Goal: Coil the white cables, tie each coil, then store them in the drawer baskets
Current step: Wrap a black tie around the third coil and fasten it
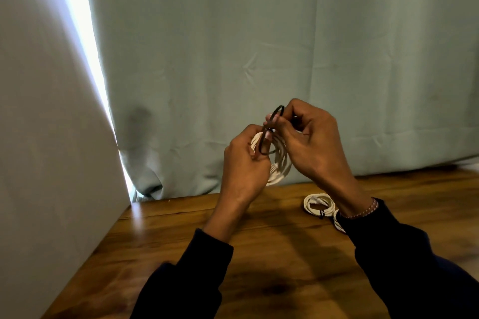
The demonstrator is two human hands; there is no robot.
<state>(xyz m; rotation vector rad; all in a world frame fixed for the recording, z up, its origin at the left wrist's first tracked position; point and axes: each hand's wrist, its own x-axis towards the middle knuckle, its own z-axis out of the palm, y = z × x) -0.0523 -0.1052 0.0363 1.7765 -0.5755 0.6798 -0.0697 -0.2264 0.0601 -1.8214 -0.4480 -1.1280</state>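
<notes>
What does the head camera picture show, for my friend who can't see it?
Two hands hold a coiled white cable in the air above a wooden table; the left hand grips the coil while the right hand stretches a black band around it. Another tied white coil lies on the table before a green curtain.

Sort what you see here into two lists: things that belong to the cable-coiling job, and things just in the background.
Part of the job:
white cable coil in the left hand
black band, pinched by the right hand
tied coil on the table

Background:
green curtain
white panel
bracelet
</notes>
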